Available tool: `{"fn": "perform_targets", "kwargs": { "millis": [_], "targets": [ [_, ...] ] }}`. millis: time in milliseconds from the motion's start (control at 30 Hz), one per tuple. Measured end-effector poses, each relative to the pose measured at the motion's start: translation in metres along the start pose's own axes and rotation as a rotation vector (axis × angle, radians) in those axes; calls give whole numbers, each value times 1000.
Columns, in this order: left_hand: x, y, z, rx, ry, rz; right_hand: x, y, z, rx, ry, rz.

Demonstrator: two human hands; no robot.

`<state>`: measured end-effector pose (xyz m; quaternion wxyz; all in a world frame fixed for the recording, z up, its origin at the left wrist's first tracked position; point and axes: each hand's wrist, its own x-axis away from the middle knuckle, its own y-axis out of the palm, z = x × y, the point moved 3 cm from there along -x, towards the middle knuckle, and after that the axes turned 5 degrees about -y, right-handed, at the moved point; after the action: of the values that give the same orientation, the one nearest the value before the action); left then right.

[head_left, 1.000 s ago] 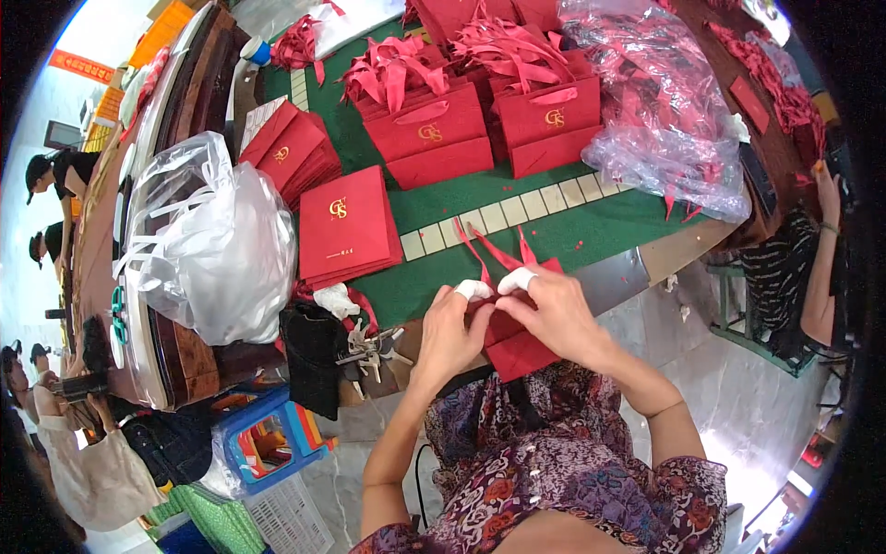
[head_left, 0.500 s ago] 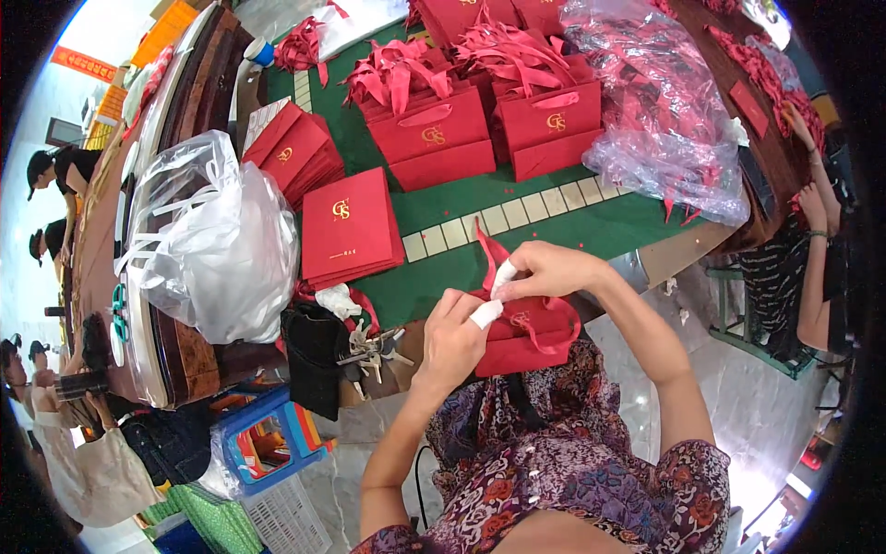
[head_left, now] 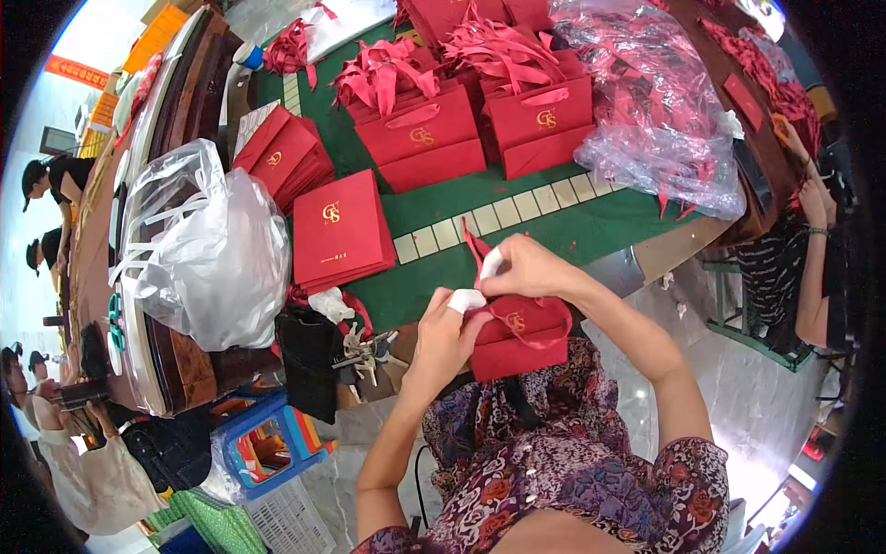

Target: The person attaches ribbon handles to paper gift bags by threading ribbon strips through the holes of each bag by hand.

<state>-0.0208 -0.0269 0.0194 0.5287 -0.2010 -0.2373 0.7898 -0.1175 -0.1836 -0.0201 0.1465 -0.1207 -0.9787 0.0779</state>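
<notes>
Red paper bag (head_left: 517, 337) had dropped from the table edge toward the lap since a second earlier. Left hand (head_left: 443, 337) gripped its mouth, while right hand (head_left: 526, 270) pinched, seemingly, the ribbon handle (head_left: 476, 254).

This looks like a small packing workshop: a long green-covered work table (head_left: 517, 208) is crowded with upright red paper gift bags with gold emblems (head_left: 420, 138), stacks of flat red folded bags (head_left: 337, 231) and clear plastic sacks of red ribbon (head_left: 660, 120), with other workers seated nearby.
</notes>
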Motion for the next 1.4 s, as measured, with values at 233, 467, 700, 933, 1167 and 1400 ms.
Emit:
{"fn": "perform_targets", "kwargs": {
  "millis": [233,467,700,933,1167,1400],
  "targets": [
    [-6,-2,-11,-52,16,35,2,-26,-20,145,-151,387],
    [-19,-11,-14,-71,-93,230,30,-50,-13,383,-28,490],
    [-36,13,-11,-78,-156,229,23,-28,-8,477,-53,504],
    [-33,19,-23,343,-303,250,34,-22,-6,-9,-152,520],
    [-33,31,-23,587,-321,222,26,-8,-7,-203,-86,348],
    [-32,32,-20,539,-298,239,29,-12,-15,-186,-77,411]
  ]
}}
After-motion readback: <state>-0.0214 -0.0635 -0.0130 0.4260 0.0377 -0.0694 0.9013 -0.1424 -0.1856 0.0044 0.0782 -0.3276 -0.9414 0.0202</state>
